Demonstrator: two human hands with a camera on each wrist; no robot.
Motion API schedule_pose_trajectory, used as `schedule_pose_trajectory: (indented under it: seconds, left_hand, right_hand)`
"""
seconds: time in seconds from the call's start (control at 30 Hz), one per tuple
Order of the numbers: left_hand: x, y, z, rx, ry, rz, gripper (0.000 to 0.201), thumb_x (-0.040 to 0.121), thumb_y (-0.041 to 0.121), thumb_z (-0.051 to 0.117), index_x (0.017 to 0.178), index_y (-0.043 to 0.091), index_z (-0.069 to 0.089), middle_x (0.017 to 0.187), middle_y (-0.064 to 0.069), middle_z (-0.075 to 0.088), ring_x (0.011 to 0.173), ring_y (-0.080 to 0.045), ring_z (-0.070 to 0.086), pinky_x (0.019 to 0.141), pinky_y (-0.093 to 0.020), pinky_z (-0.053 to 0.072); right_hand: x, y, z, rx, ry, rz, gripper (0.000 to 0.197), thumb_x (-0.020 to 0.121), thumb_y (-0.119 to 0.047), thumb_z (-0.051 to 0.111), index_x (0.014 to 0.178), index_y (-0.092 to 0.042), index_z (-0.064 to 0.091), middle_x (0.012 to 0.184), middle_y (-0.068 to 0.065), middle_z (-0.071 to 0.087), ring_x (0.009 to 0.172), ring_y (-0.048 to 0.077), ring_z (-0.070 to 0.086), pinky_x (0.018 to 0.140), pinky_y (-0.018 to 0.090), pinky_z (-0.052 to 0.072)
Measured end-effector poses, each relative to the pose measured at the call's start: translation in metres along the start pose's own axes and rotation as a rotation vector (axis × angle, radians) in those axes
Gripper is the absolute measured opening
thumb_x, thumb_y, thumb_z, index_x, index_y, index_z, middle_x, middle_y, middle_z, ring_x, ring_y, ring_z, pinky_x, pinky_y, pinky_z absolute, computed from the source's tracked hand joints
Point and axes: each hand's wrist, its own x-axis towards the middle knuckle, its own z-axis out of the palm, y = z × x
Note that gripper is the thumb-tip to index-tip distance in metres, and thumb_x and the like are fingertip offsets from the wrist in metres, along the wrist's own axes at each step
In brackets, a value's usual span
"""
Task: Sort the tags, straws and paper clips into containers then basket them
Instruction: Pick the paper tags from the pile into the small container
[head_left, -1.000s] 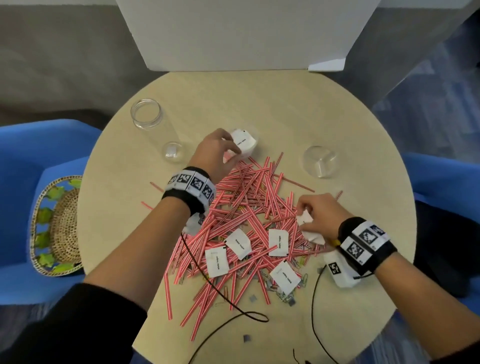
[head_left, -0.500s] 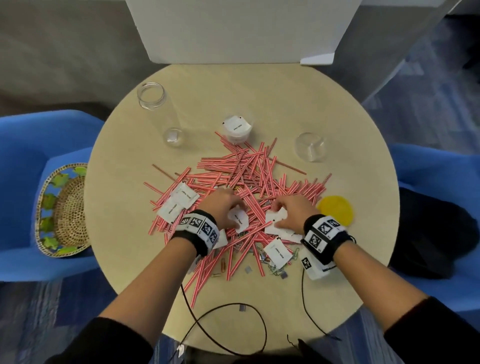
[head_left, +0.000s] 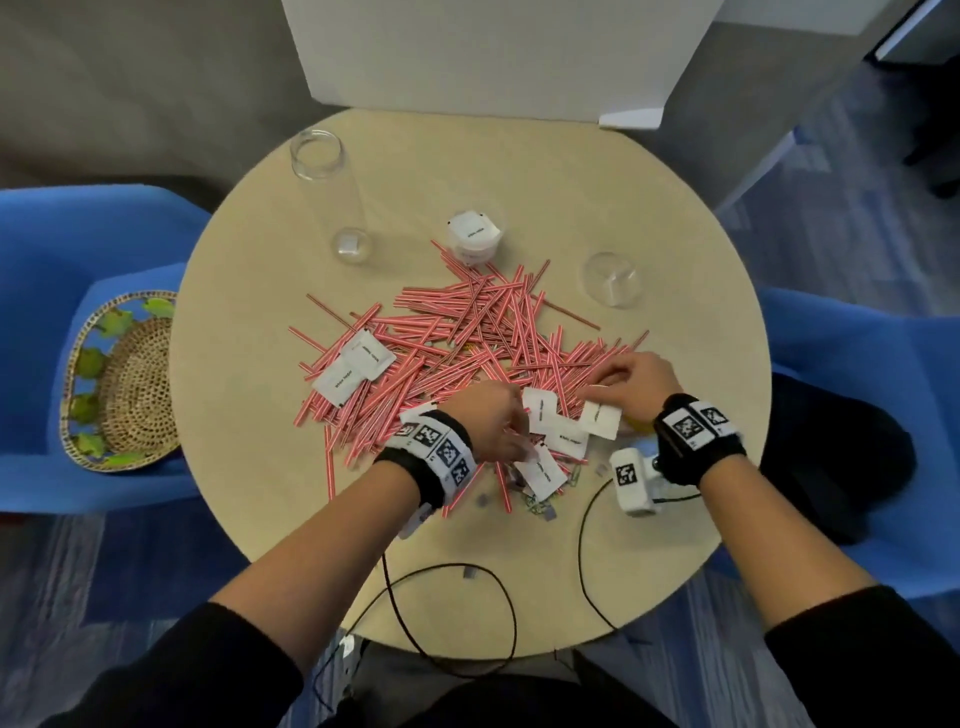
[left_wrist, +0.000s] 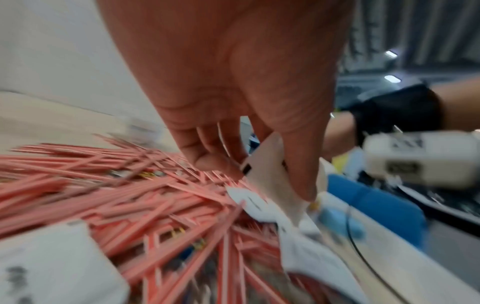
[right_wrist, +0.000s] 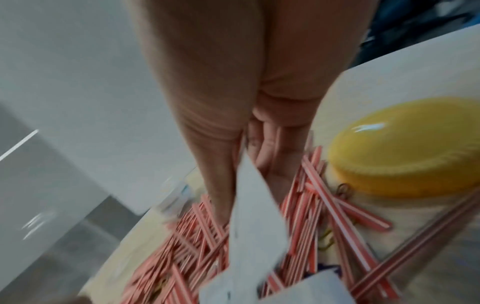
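- Head view: my left hand (head_left: 493, 423) and right hand (head_left: 636, 387) are both down at the near edge of the pile on the round surface (head_left: 249, 467). Red-striped straws (head_left: 467, 332) sprawl across the middle, white tags (head_left: 550, 415) lie on top of them between my hands, and a few paper clips (head_left: 537, 506) sit at the near rim of the heap. One small container (head_left: 474, 236) beyond the pile already holds tags; a tall clear jar (head_left: 332, 192) and a low clear cup (head_left: 610, 280) stand open. The woven basket (head_left: 124, 382) waits on the blue chair to my left.
- Left wrist view: my fingers (left_wrist: 215, 156) and thumb pinch a single tag (left_wrist: 267, 164) at its edge, lifted just off the straws. The picture is smeared, so I can't say for certain it is only one.
- Right wrist view: my right fingers (right_wrist: 270, 162) pinch another tag (right_wrist: 253, 216), hanging edge-down over the straws, beside a yellow lid (right_wrist: 405, 150).
- Risk, as I judge it: thin edge-pinches may slip, and dragging tags out could snag straws or flick clips off the near edge.
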Motion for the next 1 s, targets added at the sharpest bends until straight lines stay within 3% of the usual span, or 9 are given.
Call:
schedule_pose_trajectory:
  seconds: [0.1,0.23,0.4,0.53,0.6,0.7,0.83,0.9,1.0]
  left_hand:
    - [0.009,0.019,0.037,0.077,-0.062,0.084,0.018,0.075,0.038,0.078,0.085,0.023,0.077,0.115,0.003,0.056,0.107,-0.017,0.05,0.085,-0.032,0.046]
    - [0.022,0.024,0.062,0.154,-0.05,0.07,0.022,0.075,0.035,0.079,0.09,0.02,0.074,0.113,0.001,0.058,0.105,-0.022,0.05,0.088,-0.039,0.049]
    - [0.033,0.023,0.057,0.13,-0.067,0.043,0.028,0.076,0.028,0.077,0.102,0.021,0.069,0.104,-0.002,0.063,0.101,-0.023,0.055,0.084,-0.034,0.05]
    - [0.032,0.019,0.055,-0.063,-0.061,-0.046,0.043,0.079,0.015,0.076,0.12,0.022,0.063,0.098,0.0,0.066,0.087,-0.015,0.058,0.081,-0.029,0.051]
    - [0.029,0.013,0.049,-0.156,-0.032,-0.054,0.03,0.079,0.02,0.078,0.108,0.017,0.072,0.092,0.003,0.069,0.079,-0.009,0.059,0.078,-0.021,0.05]
    - [0.023,-0.002,0.033,-0.258,0.064,-0.104,0.023,0.077,0.031,0.081,0.095,0.018,0.076,0.085,0.007,0.07,0.075,-0.007,0.063,0.072,-0.021,0.053]
    - [0.029,-0.019,0.015,-0.212,0.228,-0.149,0.02,0.076,0.037,0.081,0.084,0.02,0.076,0.089,0.007,0.065,0.077,-0.007,0.058,0.067,-0.022,0.046]
    - [0.036,-0.019,0.012,-0.175,0.257,-0.125,0.021,0.076,0.041,0.08,0.079,0.021,0.074,0.101,0.007,0.059,0.086,-0.009,0.055,0.072,-0.022,0.042]
    - [0.05,-0.01,0.014,-0.076,0.194,-0.112,0.018,0.078,0.04,0.078,0.081,0.023,0.074,0.113,0.009,0.057,0.102,-0.01,0.053,0.085,-0.029,0.046]
  right_hand:
    - [-0.007,0.022,-0.014,-0.016,-0.039,0.129,0.022,0.067,-0.026,0.091,0.082,-0.02,0.077,0.084,-0.002,0.073,0.081,0.014,0.068,0.072,0.024,0.053]
    - [-0.019,0.041,-0.017,0.003,-0.168,0.204,0.037,0.063,-0.016,0.092,0.096,-0.021,0.078,0.09,0.002,0.074,0.091,0.015,0.069,0.091,0.032,0.054]
    - [-0.032,0.04,0.012,0.018,-0.226,0.111,0.041,0.062,-0.009,0.092,0.098,-0.019,0.076,0.093,0.003,0.072,0.086,0.013,0.068,0.075,0.017,0.052]
    - [-0.031,0.028,0.004,-0.1,-0.118,0.048,0.027,0.072,-0.005,0.084,0.095,-0.018,0.076,0.081,0.004,0.068,0.067,0.01,0.058,0.074,0.026,0.053]
    - [-0.031,0.018,-0.009,-0.111,-0.12,-0.007,0.026,0.074,-0.009,0.083,0.098,-0.018,0.077,0.082,0.006,0.069,0.064,0.009,0.057,0.074,0.025,0.053]
    - [-0.031,0.003,-0.008,-0.097,-0.251,-0.067,0.033,0.073,-0.01,0.085,0.104,-0.016,0.076,0.072,-0.004,0.062,0.06,0.006,0.054,0.071,0.021,0.051]
    - [-0.022,0.0,0.028,-0.393,-0.296,-0.115,0.041,0.076,-0.017,0.082,0.115,-0.018,0.069,0.069,-0.017,0.048,0.066,0.003,0.049,0.065,0.02,0.041]
    - [-0.02,0.004,0.039,-0.482,-0.243,-0.122,0.036,0.078,-0.022,0.08,0.112,-0.02,0.068,0.068,-0.017,0.043,0.072,0.008,0.05,0.064,0.02,0.037]
    - [-0.019,0.014,0.043,-0.489,-0.202,-0.137,0.026,0.077,-0.025,0.081,0.099,-0.022,0.069,0.071,-0.016,0.044,0.074,0.011,0.05,0.055,0.018,0.03]
